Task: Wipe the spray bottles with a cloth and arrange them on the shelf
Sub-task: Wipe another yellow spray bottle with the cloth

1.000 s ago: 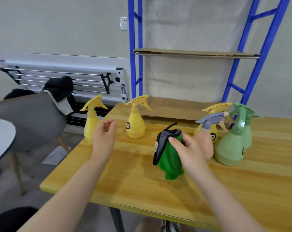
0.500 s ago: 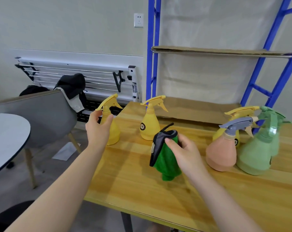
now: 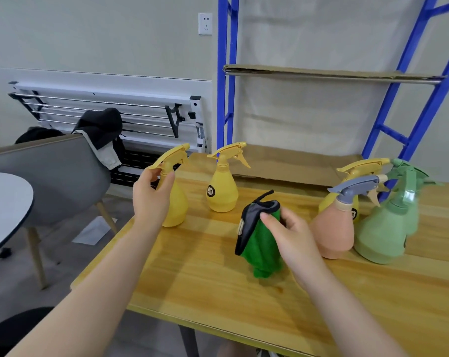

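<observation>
Head view: my left hand closes its grip round the neck of the upright yellow bottle at the table's left edge. My right hand holds the cloth just to its right, so that hand wipes.

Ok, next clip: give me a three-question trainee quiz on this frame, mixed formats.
1. True or false: the left hand is at the neck of the leftmost yellow bottle.
2. Multiple choice: the right hand holds A) a peach bottle, B) a green cloth, C) nothing.
3. Fill in: the spray head of the peach bottle is ____ in colour.

Key
1. True; the fingers curl round it just under the trigger.
2. B, the green cloth, which has a dark edge, held above the table.
3. Grey.
</observation>
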Action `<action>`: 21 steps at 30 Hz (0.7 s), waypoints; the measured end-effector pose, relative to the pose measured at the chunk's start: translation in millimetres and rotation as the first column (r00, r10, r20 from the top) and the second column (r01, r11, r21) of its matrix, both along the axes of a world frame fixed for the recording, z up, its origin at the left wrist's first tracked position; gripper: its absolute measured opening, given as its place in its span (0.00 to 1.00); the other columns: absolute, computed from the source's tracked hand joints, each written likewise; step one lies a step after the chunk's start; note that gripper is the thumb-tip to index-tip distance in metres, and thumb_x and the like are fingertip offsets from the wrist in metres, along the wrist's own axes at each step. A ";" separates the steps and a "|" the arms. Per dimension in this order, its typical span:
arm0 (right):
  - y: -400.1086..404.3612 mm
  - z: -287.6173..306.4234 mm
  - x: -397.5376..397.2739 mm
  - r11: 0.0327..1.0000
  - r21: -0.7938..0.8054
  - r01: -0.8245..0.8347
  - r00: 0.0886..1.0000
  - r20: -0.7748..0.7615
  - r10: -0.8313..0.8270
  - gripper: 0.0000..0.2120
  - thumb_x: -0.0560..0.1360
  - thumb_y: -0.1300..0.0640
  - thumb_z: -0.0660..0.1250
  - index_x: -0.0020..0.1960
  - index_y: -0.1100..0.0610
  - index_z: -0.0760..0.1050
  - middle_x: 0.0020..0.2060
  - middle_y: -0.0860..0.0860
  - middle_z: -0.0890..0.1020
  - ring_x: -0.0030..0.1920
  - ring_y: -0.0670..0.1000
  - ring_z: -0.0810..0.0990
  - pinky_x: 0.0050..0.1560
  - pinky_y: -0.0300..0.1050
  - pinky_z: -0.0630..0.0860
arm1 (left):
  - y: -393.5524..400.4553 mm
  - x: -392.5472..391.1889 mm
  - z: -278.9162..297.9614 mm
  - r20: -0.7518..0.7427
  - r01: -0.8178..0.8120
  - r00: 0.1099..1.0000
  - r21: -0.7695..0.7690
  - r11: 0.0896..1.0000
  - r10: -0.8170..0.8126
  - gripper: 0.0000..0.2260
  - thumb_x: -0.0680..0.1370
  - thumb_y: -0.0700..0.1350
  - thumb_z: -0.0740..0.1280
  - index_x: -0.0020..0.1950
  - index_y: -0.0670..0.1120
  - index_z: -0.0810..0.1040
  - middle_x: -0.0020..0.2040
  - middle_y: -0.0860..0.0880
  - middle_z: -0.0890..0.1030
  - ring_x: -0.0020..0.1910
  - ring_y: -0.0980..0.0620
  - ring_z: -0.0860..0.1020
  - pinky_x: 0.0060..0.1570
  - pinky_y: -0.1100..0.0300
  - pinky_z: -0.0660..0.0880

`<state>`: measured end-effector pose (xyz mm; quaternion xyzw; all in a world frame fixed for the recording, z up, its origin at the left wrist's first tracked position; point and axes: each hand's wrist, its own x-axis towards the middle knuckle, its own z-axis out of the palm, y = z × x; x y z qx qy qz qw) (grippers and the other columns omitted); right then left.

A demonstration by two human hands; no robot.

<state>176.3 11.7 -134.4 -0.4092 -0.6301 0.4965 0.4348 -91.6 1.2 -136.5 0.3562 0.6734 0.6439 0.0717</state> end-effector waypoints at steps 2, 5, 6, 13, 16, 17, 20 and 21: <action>1.6 1.8 7.6 1.000 0.020 0.015 1.000 -0.016 -0.014 0.07 0.79 0.54 0.65 0.51 0.47 0.82 0.46 0.44 0.86 0.49 0.45 0.83 0.50 0.45 0.79 | -5.9 15.1 2.9 -0.021 0.036 0.999 0.020 0.999 -0.035 0.11 0.78 0.54 0.67 0.57 0.51 0.76 0.55 0.52 0.79 0.58 0.51 0.76 0.58 0.51 0.73; 4.1 4.2 20.2 0.996 0.080 0.043 0.999 -0.033 -0.040 0.06 0.80 0.55 0.65 0.49 0.49 0.81 0.43 0.47 0.85 0.45 0.44 0.83 0.45 0.38 0.77 | -12.0 42.6 7.1 -0.031 0.144 0.989 0.047 0.989 -0.142 0.09 0.78 0.54 0.68 0.56 0.53 0.76 0.52 0.56 0.78 0.56 0.51 0.75 0.59 0.50 0.73; 5.7 4.5 24.6 0.993 0.104 0.056 0.998 -0.029 -0.053 0.06 0.80 0.55 0.65 0.48 0.50 0.81 0.43 0.47 0.85 0.44 0.43 0.82 0.43 0.36 0.77 | -13.3 52.7 8.9 -0.012 0.199 0.980 0.057 0.978 -0.199 0.09 0.77 0.55 0.68 0.56 0.54 0.76 0.53 0.57 0.78 0.57 0.51 0.75 0.59 0.49 0.74; 10.4 20.4 40.9 0.905 0.384 0.182 0.973 0.064 -0.223 0.15 0.80 0.58 0.65 0.35 0.50 0.71 0.29 0.46 0.73 0.35 0.35 0.74 0.35 0.27 0.66 | 2.5 116.6 20.6 0.040 0.493 0.863 0.148 0.858 -0.503 0.06 0.76 0.55 0.68 0.51 0.58 0.79 0.50 0.52 0.82 0.53 0.45 0.79 0.57 0.41 0.76; 22.2 20.4 40.2 0.880 0.448 0.156 0.970 0.100 -0.223 0.12 0.80 0.56 0.66 0.38 0.48 0.72 0.35 0.47 0.77 0.42 0.37 0.76 0.40 0.27 0.67 | 21.1 136.9 20.4 0.109 0.523 0.827 0.209 0.826 -0.551 0.10 0.72 0.57 0.70 0.49 0.54 0.81 0.50 0.48 0.83 0.54 0.42 0.80 0.59 0.40 0.76; 29.5 16.7 38.7 0.876 0.461 0.144 0.972 0.098 -0.211 0.08 0.80 0.54 0.66 0.42 0.47 0.75 0.39 0.47 0.79 0.45 0.40 0.77 0.42 0.27 0.67 | 27.6 142.3 20.9 0.123 0.538 0.811 0.229 0.811 -0.573 0.08 0.73 0.55 0.71 0.48 0.53 0.81 0.49 0.49 0.83 0.53 0.44 0.80 0.58 0.44 0.76; 48.3 5.9 32.4 0.865 0.485 0.130 0.977 0.085 -0.195 0.06 0.78 0.50 0.65 0.53 0.48 0.78 0.47 0.46 0.80 0.52 0.41 0.77 0.51 0.30 0.69 | 43.8 156.8 24.2 0.138 0.609 0.745 0.260 0.750 -0.653 0.02 0.77 0.45 0.69 0.47 0.47 0.79 0.41 0.55 0.82 0.45 0.55 0.80 0.48 0.59 0.76; 53.4 3.5 29.5 0.861 0.493 0.127 0.977 0.087 -0.195 0.10 0.77 0.49 0.64 0.56 0.50 0.78 0.50 0.45 0.79 0.54 0.40 0.76 0.54 0.31 0.69 | 47.1 160.5 24.9 0.150 0.632 0.719 0.265 0.728 -0.678 0.01 0.78 0.42 0.68 0.47 0.46 0.78 0.40 0.56 0.82 0.44 0.57 0.80 0.46 0.63 0.76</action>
